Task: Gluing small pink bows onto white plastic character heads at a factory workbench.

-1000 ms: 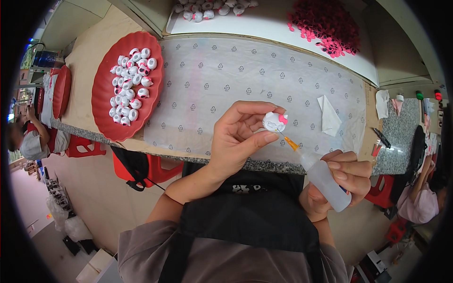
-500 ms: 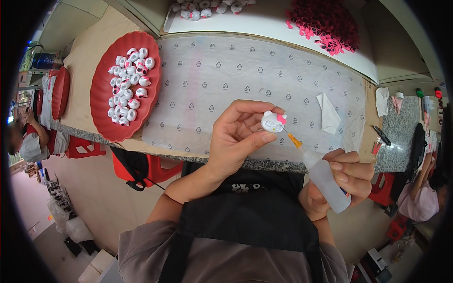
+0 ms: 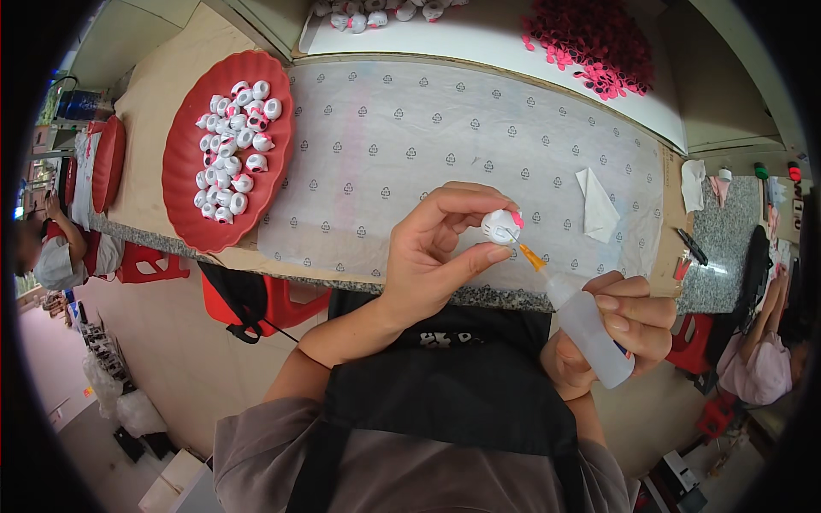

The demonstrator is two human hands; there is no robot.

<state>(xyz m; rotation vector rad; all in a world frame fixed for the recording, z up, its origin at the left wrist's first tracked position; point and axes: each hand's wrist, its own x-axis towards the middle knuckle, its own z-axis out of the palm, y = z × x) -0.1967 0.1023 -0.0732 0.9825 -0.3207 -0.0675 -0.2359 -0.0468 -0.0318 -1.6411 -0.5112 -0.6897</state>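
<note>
Between the thumb and fingers of my left hand [image 3: 432,248] is a small white cat-shaped figurine head [image 3: 499,227] with a pink bow. My right hand [image 3: 629,321] is wrapped round a translucent squeeze bottle [image 3: 596,338] with an orange base to its thin needle tip [image 3: 531,256]. The needle points up and left and its end meets the face side of the head. Whether any liquid is coming out is too small to tell. Left of my hands, a red scalloped tray [image 3: 186,184] holds many similar white heads [image 3: 231,145].
A patterned sheet [image 3: 385,128] covers the table. Folded white tissue [image 3: 598,205] lies to the right, with a black pen [image 3: 692,245] beyond it. On the back shelf are a heap of pink pieces [image 3: 590,43] and more white heads [image 3: 368,17]. Other people sit at both sides.
My left hand has turned the figurine head and shifted it slightly right, so its face is angled differently. The squeeze bottle stays nearly still, its needle tip now against the head.
</note>
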